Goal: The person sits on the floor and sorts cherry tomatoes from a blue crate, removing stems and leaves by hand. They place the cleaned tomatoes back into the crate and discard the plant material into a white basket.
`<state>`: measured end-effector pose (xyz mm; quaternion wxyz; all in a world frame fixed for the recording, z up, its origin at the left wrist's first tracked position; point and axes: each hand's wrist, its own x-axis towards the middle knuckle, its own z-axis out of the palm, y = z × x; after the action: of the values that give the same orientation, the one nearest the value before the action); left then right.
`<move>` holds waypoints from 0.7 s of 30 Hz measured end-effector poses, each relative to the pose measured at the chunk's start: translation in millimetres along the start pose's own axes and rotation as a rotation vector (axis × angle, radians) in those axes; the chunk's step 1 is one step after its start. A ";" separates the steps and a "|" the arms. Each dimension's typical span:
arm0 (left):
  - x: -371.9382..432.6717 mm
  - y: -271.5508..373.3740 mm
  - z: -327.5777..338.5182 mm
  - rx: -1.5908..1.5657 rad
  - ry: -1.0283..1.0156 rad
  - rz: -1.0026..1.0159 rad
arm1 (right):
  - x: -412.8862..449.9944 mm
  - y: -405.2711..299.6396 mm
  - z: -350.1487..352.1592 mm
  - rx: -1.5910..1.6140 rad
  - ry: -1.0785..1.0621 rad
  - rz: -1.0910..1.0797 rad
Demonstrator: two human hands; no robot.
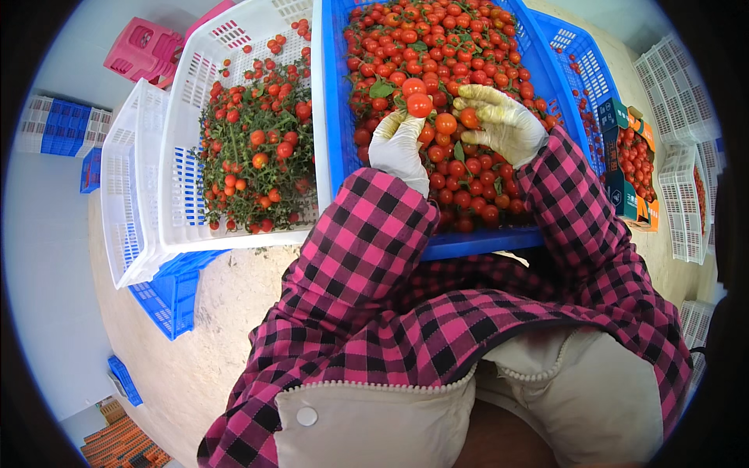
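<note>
Red cherry tomatoes (433,41), with some green leaves among them, fill much of the blue plastic crate (480,243) before me. Over them, my left hand (401,143), in a stained white glove, pinches a couple of tomatoes (419,105) at its fingertips. To its right my right hand (503,123), gloved alike, is half curled with its fingers apart, above the heap; a tomato lies by its fingers, and whether it is held I cannot tell. In the white plastic crate (234,240) on the left are tomatoes on green stems (251,152).
Cardboard boxes of tomatoes (635,164) and another blue crate (591,58) stand at right. White crates (679,193) are stacked further right. Pink stools (143,50) stand upper left. Below the white crate is a blue crate (169,298) on the pale floor (228,316).
</note>
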<state>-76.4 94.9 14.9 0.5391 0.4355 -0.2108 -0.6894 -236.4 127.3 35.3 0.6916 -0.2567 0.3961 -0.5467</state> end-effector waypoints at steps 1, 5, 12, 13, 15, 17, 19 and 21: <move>-0.5 -1.0 0.6 0.004 0.011 0.047 | 0.2 0.5 3.6 -0.009 -0.014 0.066; -4.9 -7.9 2.5 -0.044 -0.095 0.105 | -2.2 18.7 17.1 -0.260 0.130 0.178; 2.7 -7.5 -2.0 -0.086 -0.120 0.010 | -1.3 15.9 4.5 -0.320 0.079 0.114; 4.7 -7.6 -3.2 -0.169 -0.159 -0.028 | -1.9 14.1 4.1 -0.301 0.016 0.115; 9.3 -7.4 -5.9 -0.352 -0.258 -0.103 | -2.4 12.3 5.9 -0.319 0.062 0.131; 10.9 -10.4 -6.6 -0.307 -0.333 -0.107 | -2.3 13.9 10.2 -0.312 0.067 0.171; 11.0 -13.7 -6.6 -0.330 -0.368 -0.126 | -1.8 18.7 14.2 -0.301 0.121 0.231; 9.1 -16.0 -6.7 -0.277 -0.414 -0.145 | 0.9 28.1 18.0 -0.052 0.046 0.208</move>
<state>-80.2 92.9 -4.3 0.4881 0.2214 -0.1884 -0.8229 -205.9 132.7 22.9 0.7283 -0.2193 0.4506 -0.4674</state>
